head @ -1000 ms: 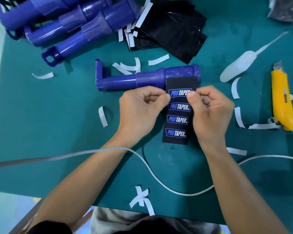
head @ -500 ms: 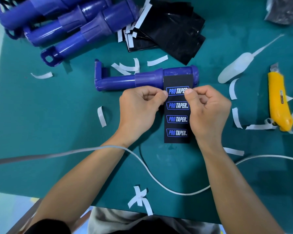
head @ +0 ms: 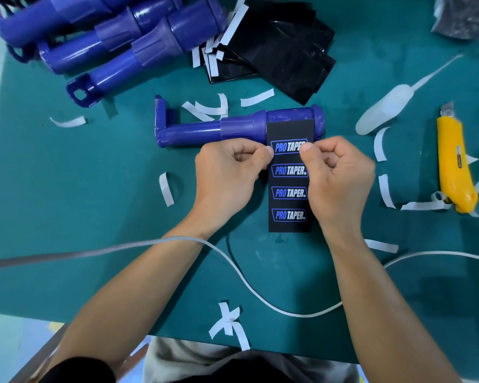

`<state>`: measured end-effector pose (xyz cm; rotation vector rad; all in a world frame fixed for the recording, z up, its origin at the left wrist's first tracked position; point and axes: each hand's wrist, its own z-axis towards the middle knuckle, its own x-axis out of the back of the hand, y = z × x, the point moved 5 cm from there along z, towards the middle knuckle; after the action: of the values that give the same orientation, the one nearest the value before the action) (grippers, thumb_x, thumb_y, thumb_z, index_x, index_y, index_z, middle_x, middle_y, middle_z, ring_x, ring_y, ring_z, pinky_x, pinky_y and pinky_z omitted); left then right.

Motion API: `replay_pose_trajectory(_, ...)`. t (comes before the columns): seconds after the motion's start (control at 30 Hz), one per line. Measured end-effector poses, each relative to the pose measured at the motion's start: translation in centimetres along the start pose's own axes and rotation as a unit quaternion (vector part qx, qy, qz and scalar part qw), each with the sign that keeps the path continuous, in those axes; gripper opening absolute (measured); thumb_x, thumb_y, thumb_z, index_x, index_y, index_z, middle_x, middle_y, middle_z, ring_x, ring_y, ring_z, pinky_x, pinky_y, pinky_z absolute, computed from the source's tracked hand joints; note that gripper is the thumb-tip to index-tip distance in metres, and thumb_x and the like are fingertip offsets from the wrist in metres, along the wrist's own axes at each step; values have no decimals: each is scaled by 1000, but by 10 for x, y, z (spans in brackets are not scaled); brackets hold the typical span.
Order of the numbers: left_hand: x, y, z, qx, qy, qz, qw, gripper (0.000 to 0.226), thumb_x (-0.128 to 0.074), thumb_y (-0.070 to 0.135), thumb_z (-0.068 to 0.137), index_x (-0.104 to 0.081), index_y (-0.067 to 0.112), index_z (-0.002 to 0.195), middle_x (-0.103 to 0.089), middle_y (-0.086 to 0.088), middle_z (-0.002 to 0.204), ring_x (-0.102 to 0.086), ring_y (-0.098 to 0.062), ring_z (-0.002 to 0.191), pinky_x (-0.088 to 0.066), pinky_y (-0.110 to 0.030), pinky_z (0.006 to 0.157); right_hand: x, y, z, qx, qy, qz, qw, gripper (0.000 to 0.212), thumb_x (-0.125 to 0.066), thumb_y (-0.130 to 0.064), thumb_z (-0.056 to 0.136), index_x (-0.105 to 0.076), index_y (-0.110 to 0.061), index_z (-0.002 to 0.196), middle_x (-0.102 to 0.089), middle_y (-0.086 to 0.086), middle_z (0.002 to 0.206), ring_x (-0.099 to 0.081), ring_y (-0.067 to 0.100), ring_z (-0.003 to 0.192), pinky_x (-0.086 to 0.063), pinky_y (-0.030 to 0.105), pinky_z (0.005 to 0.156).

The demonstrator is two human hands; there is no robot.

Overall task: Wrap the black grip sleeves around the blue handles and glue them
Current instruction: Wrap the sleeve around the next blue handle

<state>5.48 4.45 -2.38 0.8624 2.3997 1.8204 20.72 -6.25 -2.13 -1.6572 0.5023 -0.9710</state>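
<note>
Toward the middle of the tabletop (head: pixel 94 217), a little nearer its far edge, we have the blue handle (head: pixel 233 128) lying crosswise. The black sleeve (head: pixel 289 193) is laid over the handle's thick end and trails flat toward the near edge. Our left grip (head: pixel 227 172) and right grip (head: pixel 340 178) are both narrow, each pinching a side edge of the sleeve beside the top logo, thumbs on the printed face. To do this step well, we judge we should square the sleeve's far edge between the handle's collar and its end flange and press it down evenly. Then we would roll with steady tension so no wrinkle or slant builds. Glue likely belongs at the seam, and the squeeze bottle (head: pixel 385 111) lies toward the right edge. We cannot tell whether the sleeve's far edge is stuck down, and its underside and our curled fingers beneath are hidden. Spare handles (head: pixel 122 37) at the far left corner are cut off by the frame
</note>
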Motion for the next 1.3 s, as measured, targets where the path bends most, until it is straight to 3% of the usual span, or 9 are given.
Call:
replay_pose_trajectory(0.3, 0, 1, 1, 2, 0, 9, 1000, 18, -80, 30, 86, -78, 34, 68, -75, 8, 66, -65, -6, 56, -56, -28, 66, -1, 2, 1, -4, -6, -21, 1000, 22, -71, -31, 94, -65, -17, 78, -71, -6, 67, -65, 21, 59, -52, 37, 58)
replay_pose_trajectory(0.43, 0, 0, 2, 3, -2, 7, 1000, 17, -80, 29, 86, -78, 33, 69, -75, 8, 67, -65, -6, 56, -54, -24, 64, -1, 0, 0, -6, -5, -25, 1000, 21, -71, -30, 95, -66, -17, 79, -70, -7, 66, -65, 20, 59, -52, 36, 59)
replay_pose_trajectory(0.77, -1, 0, 3, 0, -2, 7, 1000, 18, -80, 28, 86, -77, 33, 69, -75, 8, 66, -64, -6, 55, -53, -23, 63, 0, -3, 0, -10, -9, -37, 999, 21, -71, -28, 95, -65, -18, 77, -70, -12, 65, -60, 6, 55, -45, 19, 58)
replay_pose_trajectory(1.03, -1, 0, 3, -6, -3, 9, 1000, 21, -80, 26, 88, -77, 33, 68, -75, 8, 66, -64, -6, 55, -54, -22, 63, 0, -4, -1, -9, -8, -44, 999, 20, -69, -27, 96, -63, -24, 77, -70, -16, 66, -64, 7, 58, -49, 25, 59)
replay_pose_trajectory(1.23, -1, -1, 3, -7, -1, 13, 1000, 19, -81, 25, 89, -77, 31, 71, -75, 9, 66, -64, -5, 55, -54, -20, 61, 2, -6, -3, -16, -10, -55, 998, 20, -70, -30, 95, -66, -18, 80, -70, -11, 67, -64, 13, 58, -52, 33, 60)
replay_pose_trajectory(1.3, -1, 0, 3, -9, -1, 11, 1000, 19, -81, 26, 88, -77, 33, 70, -75, 9, 66, -64, -5, 54, -52, -19, 60, 5, -9, -5, -17, -7, -72, 997, 18, -70, -33, 94, -65, -22, 80, -69, -13, 67, -63, 10, 58, -51, 30, 61)
